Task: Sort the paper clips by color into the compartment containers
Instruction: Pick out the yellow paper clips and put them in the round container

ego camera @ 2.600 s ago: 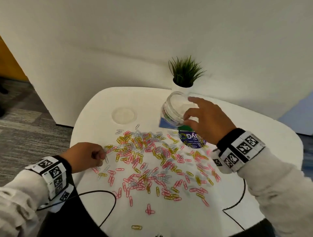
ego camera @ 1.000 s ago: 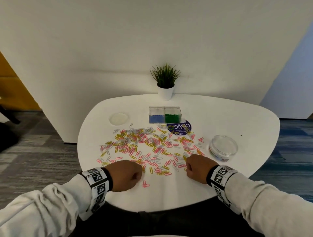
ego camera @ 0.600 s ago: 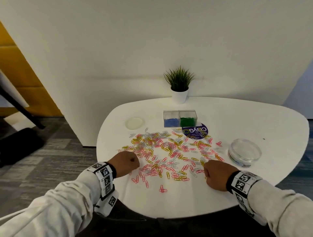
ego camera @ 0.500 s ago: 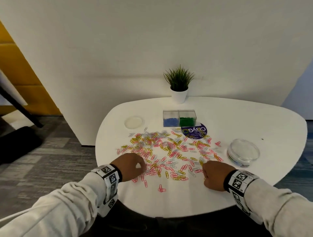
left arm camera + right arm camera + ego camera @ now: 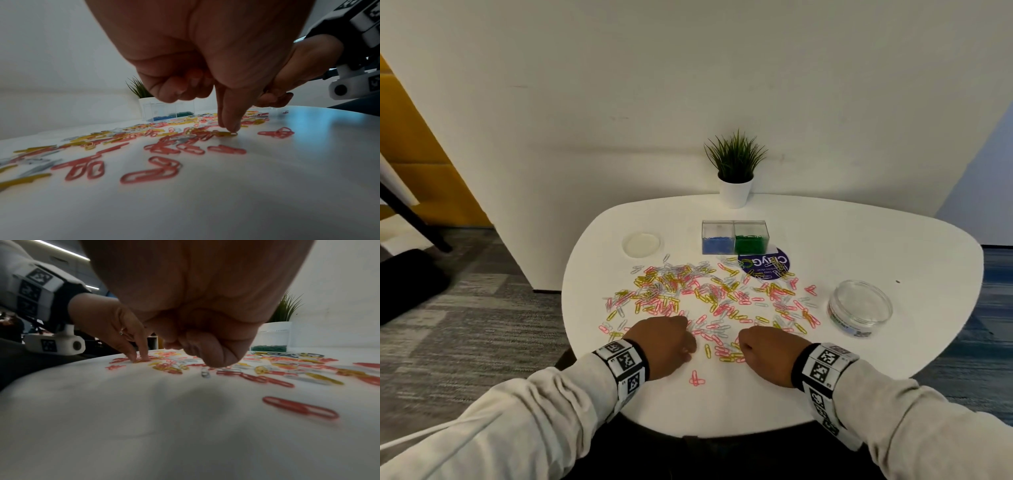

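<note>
White round table [image 5: 859,394], paper clips [image 5: 709,298] strewn across its middle before the compartment container [image 5: 734,236]. Left hand [image 5: 664,346] presses a fingertip [image 5: 231,125] onto a yellow clip [image 5: 223,134]; right hand [image 5: 767,353] curled at the pile's near edge, contents unclear.

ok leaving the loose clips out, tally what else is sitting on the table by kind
clear plastic compartments: 2, one holding blue clips, one holding green clips
round clear plastic jar: 1
round white lid: 1
small green plant in a white pot: 1
round dark blue sticker: 1
total: 6
</note>
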The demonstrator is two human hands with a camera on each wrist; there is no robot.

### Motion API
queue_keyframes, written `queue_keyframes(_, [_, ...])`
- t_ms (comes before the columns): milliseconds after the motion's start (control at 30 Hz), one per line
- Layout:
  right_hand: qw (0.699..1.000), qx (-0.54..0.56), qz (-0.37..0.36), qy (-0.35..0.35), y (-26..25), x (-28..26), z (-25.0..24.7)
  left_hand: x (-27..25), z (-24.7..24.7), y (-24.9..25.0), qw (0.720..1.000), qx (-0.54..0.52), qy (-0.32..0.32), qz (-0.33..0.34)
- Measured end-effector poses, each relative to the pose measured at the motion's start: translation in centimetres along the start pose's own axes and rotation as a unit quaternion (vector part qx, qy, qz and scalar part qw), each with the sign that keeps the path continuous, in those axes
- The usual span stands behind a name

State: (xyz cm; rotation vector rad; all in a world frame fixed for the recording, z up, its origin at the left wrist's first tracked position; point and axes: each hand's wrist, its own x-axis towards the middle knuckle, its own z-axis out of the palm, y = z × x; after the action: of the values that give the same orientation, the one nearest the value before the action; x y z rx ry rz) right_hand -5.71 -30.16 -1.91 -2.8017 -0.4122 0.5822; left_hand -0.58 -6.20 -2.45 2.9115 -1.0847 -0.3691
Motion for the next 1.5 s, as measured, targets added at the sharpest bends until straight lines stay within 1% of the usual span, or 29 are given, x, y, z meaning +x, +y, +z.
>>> queue_keyframes(67, [1.0,-0.003,0.008,0.027,-0.1,0.3,0.5,0.1,-0.2,0.4,1.0,0.001,0.002,0.015])
queue_keyframes(133, [0.999,-0.015,0.018,0.045,-0.1,0.5,0.8,0.3,-0.2,1.0,0.999,0.016,-0.009,0.03])
queue_keyframes(233, [0.999,-0.013,0.025,0.046,0.3,0.5,1.0,0.5,0.1,1.6,0.998,0.046,-0.019,0.039])
queue_keyframes(333, [0.998,-0.006,0.038,0.04,0.9,0.2,0.4,0.4,0.2,1.5,0.998,0.056,-0.001,0.035])
queue_keyframes(400, [0.998,-0.016,0.027,0.047,1.0,0.2,0.2,0.4,0.1,1.6,0.997,0.065,0.006,0.037])
queue_keyframes(467, [0.998,-0.036,0.006,0.054,0.6,0.4,0.5,0.3,-0.1,1.9,0.996,0.073,-0.004,0.045])
queue_keyframes(533, [0.997,-0.062,-0.007,0.052,0.1,0.7,1.0,0.1,-0.4,1.8,0.998,0.049,0.0,0.039])
queue_keyframes(600, [0.994,-0.093,-0.015,0.055,-0.2,0.9,1.5,-0.2,-1.3,1.3,0.998,-0.051,0.029,-0.015])
queue_keyframes(633, [0.993,-0.104,-0.015,0.056,-0.2,0.9,1.6,-0.2,-1.9,0.8,0.989,-0.132,0.044,-0.057])
queue_keyframes(667, [0.993,-0.105,-0.012,0.057,-0.3,0.8,1.5,0.0,-2.6,0.1,0.963,-0.238,0.06,-0.114])
queue_keyframes(700, [0.993,-0.101,-0.008,0.055,-0.3,0.6,1.2,0.2,-3.2,-0.5,0.911,-0.366,0.074,-0.175])
queue_keyframes(733, [0.995,-0.089,-0.005,0.052,-0.3,0.4,0.8,0.3,-3.6,-1.1,0.844,-0.479,0.08,-0.229])
queue_keyframes(767, [0.997,-0.064,-0.001,0.049,-0.3,0.4,0.4,0.2,-4.0,-1.8,0.792,-0.547,0.077,-0.261])
queue_keyframes(800, [0.998,-0.025,0.005,0.05,-0.2,0.3,-0.1,0.1,-4.0,-2.5,0.774,-0.571,0.065,-0.267])
queue_keyframes(833, [0.998,0.022,0.012,0.056,0.0,0.2,-0.7,-0.2,-3.9,-3.0,0.778,-0.572,0.049,-0.255])
queue_keyframes(900, [0.991,0.101,0.028,0.079,0.5,0.2,-1.7,-0.5,-3.3,-3.4,0.809,-0.547,0.019,-0.212])
queue_keyframes(933, [0.987,0.124,0.035,0.094,0.8,0.2,-2.0,-0.6,-3.2,-3.4,0.836,-0.515,0.003,-0.192])
queue_keyframes(967, [0.985,0.129,0.041,0.105,1.0,0.2,-2.1,-0.7,-3.0,-3.3,0.874,-0.455,-0.011,-0.168])
queue_keyframes(1000, [0.986,0.119,0.039,0.111,1.2,0.2,-2.0,-0.8,-2.7,-3.2,0.918,-0.371,-0.021,-0.141])
queue_keyframes(1033, [0.989,0.099,0.034,0.106,1.3,0.1,-1.8,-0.8,-2.5,-2.9,0.951,-0.286,-0.027,-0.11])
queue_keyframes(1067, [0.993,0.078,0.024,0.09,1.3,0.1,-1.5,-0.9,-2.4,-2.6,0.972,-0.217,-0.033,-0.082])
queue_keyframes(1100, [0.996,0.059,0.012,0.069,1.0,0.0,-1.2,-1.0,-2.3,-2.2,0.985,-0.156,-0.041,-0.055])
queue_keyframes(1167, [0.999,0.026,-0.012,0.024,0.4,-0.1,-0.5,-1.1,-1.9,-1.6,0.997,-0.055,-0.05,-0.011])
queue_keyframes(1267, [0.998,-0.04,-0.042,-0.025,-0.3,-0.1,0.2,-1.0,-1.2,-1.2,0.999,0.019,-0.044,0.02])
queue_keyframes(1400, [0.995,-0.069,-0.055,-0.04,-0.7,-0.4,0.9,-0.9,-0.5,-1.2,0.996,0.058,-0.053,0.047])
queue_keyframes(1467, [0.997,-0.044,-0.046,-0.044,-0.8,-0.7,0.8,-1.3,-0.4,-1.0,0.996,0.055,-0.044,0.051])
queue_keyframes(1500, [0.998,-0.015,-0.034,-0.043,-0.8,-0.8,0.6,-1.4,-0.4,-1.0,0.997,0.042,-0.033,0.052])
